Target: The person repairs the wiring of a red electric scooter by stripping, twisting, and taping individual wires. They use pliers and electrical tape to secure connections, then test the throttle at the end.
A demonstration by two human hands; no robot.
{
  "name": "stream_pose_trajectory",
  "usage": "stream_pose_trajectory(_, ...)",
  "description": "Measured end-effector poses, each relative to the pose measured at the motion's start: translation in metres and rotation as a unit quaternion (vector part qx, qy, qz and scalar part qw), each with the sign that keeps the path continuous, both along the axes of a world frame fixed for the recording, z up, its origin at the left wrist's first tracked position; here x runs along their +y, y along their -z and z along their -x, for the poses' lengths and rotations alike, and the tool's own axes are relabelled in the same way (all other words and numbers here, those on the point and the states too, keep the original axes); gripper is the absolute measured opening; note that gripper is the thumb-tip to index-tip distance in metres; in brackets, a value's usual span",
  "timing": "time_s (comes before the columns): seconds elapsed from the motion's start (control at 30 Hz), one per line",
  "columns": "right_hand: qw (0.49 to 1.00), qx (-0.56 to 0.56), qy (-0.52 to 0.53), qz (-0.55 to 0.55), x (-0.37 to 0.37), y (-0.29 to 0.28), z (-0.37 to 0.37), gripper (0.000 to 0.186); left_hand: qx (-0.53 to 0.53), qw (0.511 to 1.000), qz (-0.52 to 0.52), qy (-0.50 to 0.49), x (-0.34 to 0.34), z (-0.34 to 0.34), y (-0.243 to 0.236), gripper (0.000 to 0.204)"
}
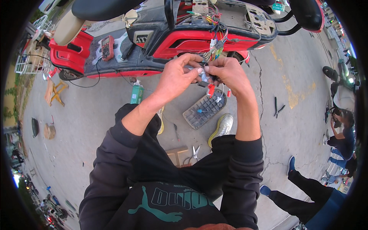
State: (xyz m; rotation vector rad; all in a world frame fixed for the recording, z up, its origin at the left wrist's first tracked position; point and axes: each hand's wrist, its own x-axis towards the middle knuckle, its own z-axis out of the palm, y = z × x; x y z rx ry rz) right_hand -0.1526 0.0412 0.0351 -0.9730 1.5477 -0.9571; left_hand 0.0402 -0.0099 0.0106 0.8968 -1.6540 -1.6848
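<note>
Grey concrete pavement (276, 149), cracked and streaked with faded yellow paint, spreads under everything. At the left stands a small stool (58, 93) with yellow legs. Next comes a red electric scooter (126, 73), lying across the top of the view; on its footboard (93, 57), between the far and near edges, rests a red multimeter (107, 48). Just below the footboard's near edge is a green-and-white container (137, 93). The left hand (177, 74) pinches the lower end of a multicoloured wiring harness (218, 48) between thumb and fingers; which lead it grips is hidden. Below, scissors (196, 151) lie on the pavement, and a ribbed grey cover (193, 115) carries a blue-handled screwdriver (200, 110). A red connector (211, 90) hangs under the fingers. The right hand (232, 74) faces the left, thumb and fingertips pinching the same wiring. Farther right lie dark-handled pliers (279, 108), then a bystander's legs (306, 191).
</note>
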Motion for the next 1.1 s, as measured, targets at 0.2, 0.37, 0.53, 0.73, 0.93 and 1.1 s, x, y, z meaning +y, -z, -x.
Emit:
stream_pose_trajectory(0.2,0.996,0.053,-0.064,0.026,-0.009,-0.002,0.011,0.01,-0.01,1.0,-0.015,0.019,0.0,0.003,-0.009,0.032)
stream_pose_trajectory(0.37,0.991,0.059,-0.121,0.025,-0.012,-0.007,0.02,0.012,-0.02,0.999,-0.031,0.03,-0.002,0.004,-0.009,0.032)
stream_pose_trajectory(0.53,0.986,0.069,-0.152,0.029,-0.012,-0.009,0.023,0.014,-0.028,0.998,-0.044,0.038,-0.003,0.006,-0.01,0.032)
stream_pose_trajectory(0.73,0.988,0.059,-0.143,0.029,-0.01,-0.012,0.02,0.017,-0.038,0.997,-0.038,0.048,-0.005,0.009,-0.015,0.03)
stream_pose_trajectory(0.93,0.963,0.158,-0.17,0.137,-0.007,-0.002,0.022,0.025,-0.023,0.998,0.017,0.057,-0.014,0.001,0.008,0.023)
stream_pose_trajectory(1.1,0.98,0.07,-0.138,0.124,0.0,-0.002,0.021,0.021,-0.027,0.999,-0.017,0.028,-0.012,0.009,-0.001,0.015)
